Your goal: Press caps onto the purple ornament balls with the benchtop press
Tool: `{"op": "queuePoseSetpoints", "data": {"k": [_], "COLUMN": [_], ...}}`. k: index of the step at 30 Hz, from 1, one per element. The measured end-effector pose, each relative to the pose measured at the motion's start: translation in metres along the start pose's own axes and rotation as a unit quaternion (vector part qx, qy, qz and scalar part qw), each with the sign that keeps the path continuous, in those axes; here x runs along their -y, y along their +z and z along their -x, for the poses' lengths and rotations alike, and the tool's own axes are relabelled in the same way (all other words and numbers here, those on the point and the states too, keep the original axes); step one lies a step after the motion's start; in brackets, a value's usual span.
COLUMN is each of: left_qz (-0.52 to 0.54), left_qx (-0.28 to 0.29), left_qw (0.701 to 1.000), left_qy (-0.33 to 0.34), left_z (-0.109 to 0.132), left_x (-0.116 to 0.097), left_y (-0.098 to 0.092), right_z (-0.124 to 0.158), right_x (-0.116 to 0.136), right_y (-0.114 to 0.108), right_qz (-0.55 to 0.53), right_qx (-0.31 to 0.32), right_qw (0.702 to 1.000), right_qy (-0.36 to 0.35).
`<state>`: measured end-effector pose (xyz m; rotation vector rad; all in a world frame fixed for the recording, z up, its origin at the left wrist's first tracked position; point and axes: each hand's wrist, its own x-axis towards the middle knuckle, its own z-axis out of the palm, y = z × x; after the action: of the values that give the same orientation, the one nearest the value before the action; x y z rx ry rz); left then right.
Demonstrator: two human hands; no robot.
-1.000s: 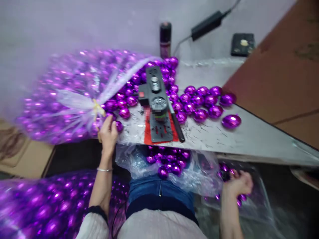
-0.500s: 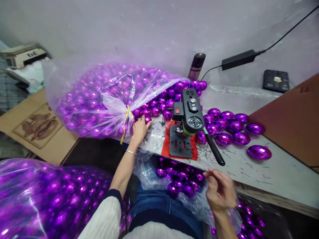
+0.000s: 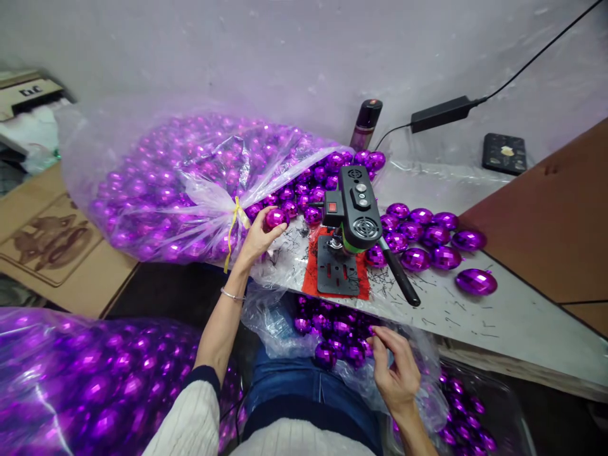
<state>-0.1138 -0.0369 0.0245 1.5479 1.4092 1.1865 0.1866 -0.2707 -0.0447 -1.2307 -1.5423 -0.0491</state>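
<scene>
My left hand point(image 3: 259, 239) grips a shiny purple faceted ball ornament point(image 3: 275, 218) between thumb and fingers, beside the mouth of a large clear bag point(image 3: 209, 196) full of such balls. A yellow tie point(image 3: 236, 218) gathers that bag's plastic near my wrist. My right hand point(image 3: 396, 370) is pinched, thumb against forefinger, over the front edge of the table; whatever the fingertips hold is too small to make out. Between the hands stands a black lever press point(image 3: 358, 212) with a long handle point(image 3: 401, 278), its slotted base point(image 3: 337, 282) on a red cloth point(image 3: 310, 275).
Several purple oval ornaments point(image 3: 434, 235) lie right of the press, beside a brown board point(image 3: 546, 234). Black bits litter the white table point(image 3: 522, 329). An open bag of balls point(image 3: 332, 329) sits at my lap. A spray can point(image 3: 365, 123) and black power adapter point(image 3: 439, 114) are behind.
My left hand has lifted a purple ball slightly from beside the bag mouth. My right hand has shifted left and its fingers remain pinched. The view has shifted a little.
</scene>
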Motion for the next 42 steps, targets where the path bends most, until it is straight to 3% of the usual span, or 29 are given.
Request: {"op": "queuePoseSetpoints", "data": {"k": [2, 5, 8, 10, 12, 15, 19, 22, 25, 29, 35, 39, 42], "left_qz": [0.167, 0.354, 0.449, 0.463, 0.438, 0.348, 0.204, 0.056, -0.088, -0.16, -0.15, -0.109, -0.081], "left_qx": [0.013, 0.029, 0.039, 0.039, 0.037, 0.022, 0.027, 0.043, 0.047, 0.055, 0.087, 0.101, 0.099], "left_qw": [0.984, 0.922, 0.861, 0.846, 0.858, 0.909, 0.971, 0.997, 0.993, 0.976, 0.96, 0.967, 0.972], "left_qy": [-0.055, -0.156, -0.234, -0.261, -0.266, -0.227, -0.121, -0.024, 0.058, 0.138, 0.219, 0.208, 0.198], "left_z": [0.016, 0.046, 0.069, 0.077, 0.079, 0.077, 0.077, 0.081, 0.085, 0.085, 0.083, 0.08, 0.077], "left_x": [-0.007, -0.012, -0.01, -0.005, 0.001, 0.01, 0.02, 0.025, 0.029, 0.033, 0.03, 0.03, 0.034], "left_y": [0.007, 0.029, 0.054, 0.068, 0.08, 0.097, 0.116, 0.122, 0.123, 0.127, 0.128, 0.131, 0.136], "right_z": [0.0, 0.001, 0.006, 0.009, 0.011, 0.013, 0.014, 0.014, 0.014, 0.01, -0.006, -0.023, -0.048], "right_x": [0.0, 0.0, 0.001, 0.001, 0.002, 0.003, 0.005, 0.005, 0.003, -0.001, -0.003, -0.008, -0.016], "right_y": [0.002, 0.008, 0.012, 0.012, 0.012, 0.011, 0.009, 0.008, 0.008, 0.008, 0.006, 0.0, -0.004], "right_qz": [-0.003, -0.014, -0.038, -0.05, -0.05, -0.041, -0.036, -0.03, -0.022, -0.017, -0.007, 0.02, 0.033], "right_qx": [0.0, 0.006, 0.018, 0.029, 0.04, 0.046, 0.045, 0.042, 0.04, 0.039, 0.033, 0.01, -0.047], "right_qw": [1.0, 1.0, 0.999, 0.998, 0.998, 0.998, 0.998, 0.998, 0.998, 0.998, 0.999, 1.0, 0.997], "right_qy": [0.005, 0.013, 0.024, 0.025, 0.025, 0.029, 0.04, 0.045, 0.052, 0.054, 0.025, -0.013, -0.042]}}
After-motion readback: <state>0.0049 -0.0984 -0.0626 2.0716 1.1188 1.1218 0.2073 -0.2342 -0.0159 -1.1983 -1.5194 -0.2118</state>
